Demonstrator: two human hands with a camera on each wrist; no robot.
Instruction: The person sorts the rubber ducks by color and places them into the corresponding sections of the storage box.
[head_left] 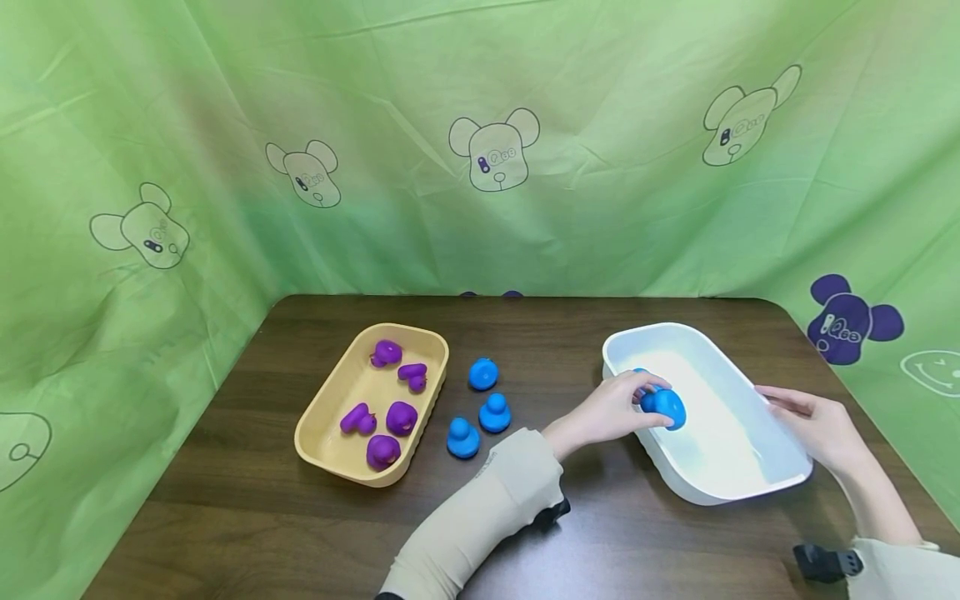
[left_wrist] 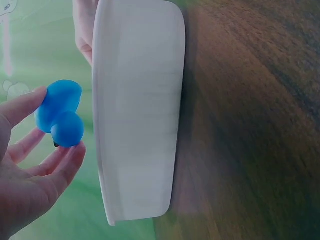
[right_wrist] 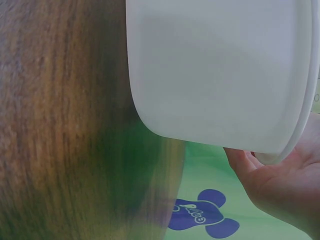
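Left hand (head_left: 617, 408), part-closed, pinches a smooth blue toy duck (head_left: 667, 407). At three o'clock, right hand (head_left: 819, 427) clasps a white rectangular plastic tub (head_left: 727, 442).

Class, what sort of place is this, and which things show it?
Probably a staged filming spot: a printed green cloth hangs behind a wooden table, and a black device sits beside the right sleeve.

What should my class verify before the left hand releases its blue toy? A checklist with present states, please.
1. Left hand grips the held blue toy: ok.
2. Toy over the white tray, above rim level: ok.
3. Right hand holds the tray's rim: ok.
4. Five purple toys inside the yellow tray: ok.
5. No blue toys left on the table: not ok, three loose blue toys remain.
6. Anything hidden behind the left hand: cannot tell.
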